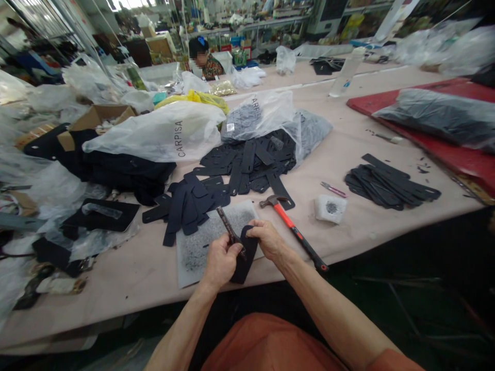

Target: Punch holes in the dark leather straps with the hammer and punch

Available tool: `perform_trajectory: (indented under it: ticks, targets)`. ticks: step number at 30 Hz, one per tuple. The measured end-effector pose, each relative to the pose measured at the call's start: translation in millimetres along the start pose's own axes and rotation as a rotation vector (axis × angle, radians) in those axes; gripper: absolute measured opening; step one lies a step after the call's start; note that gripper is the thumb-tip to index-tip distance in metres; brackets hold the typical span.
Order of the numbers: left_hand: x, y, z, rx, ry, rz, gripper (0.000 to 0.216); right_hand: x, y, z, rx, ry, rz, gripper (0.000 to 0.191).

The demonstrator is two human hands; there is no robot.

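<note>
Head view, single | facing forward and down over the counter point(127, 278) | left hand point(221, 262) and right hand point(269, 238) near, just below centre | workroom point(266, 22) beyond, distant

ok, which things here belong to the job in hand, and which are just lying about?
In the job, likely:
dark rod-like tool, in the left grip
dark strip, in the right grip
speckled grey board
claw hammer
loose dark strips

Just lying about, apparently:
white CARPISA bag
yellow bag
bottle
open cardboard box
</note>
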State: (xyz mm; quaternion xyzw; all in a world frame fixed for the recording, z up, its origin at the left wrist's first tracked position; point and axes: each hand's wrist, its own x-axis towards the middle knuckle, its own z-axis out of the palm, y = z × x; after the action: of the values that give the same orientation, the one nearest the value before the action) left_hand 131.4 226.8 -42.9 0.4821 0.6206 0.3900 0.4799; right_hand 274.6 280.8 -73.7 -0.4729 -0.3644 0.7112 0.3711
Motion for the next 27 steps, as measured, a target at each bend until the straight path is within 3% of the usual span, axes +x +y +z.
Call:
perform_trajectory:
  ticks: [4, 9, 16, 24, 27]
  targets:
    - [-2, -1, 0, -0.064, -0.003, -0.008, 0.02, 0, 2, 3, -0.052, 0.058, 0.016, 0.013]
    - [-1, -21, -4, -0.097, 0.065, -0.042, 0.019, -1, -7, -1, -0.116, -0.112, 0.003, 0.026]
    - [-2, -36, -11, -0.132, 0.07, -0.018, 0.02, -5, -10, 1, -0.063, -0.153, 0.032, 0.048]
    - [-7, -34, -10, -0.155, 0.064, -0.064, 0.021, -1, 0, 15, -0.177, -0.103, -0.008, 0.042]
    - [-8, -34, -10, -0.165, 0.082, -0.061, 0.022, -2, 1, 17, -0.015, -0.109, 0.036, 0.049]
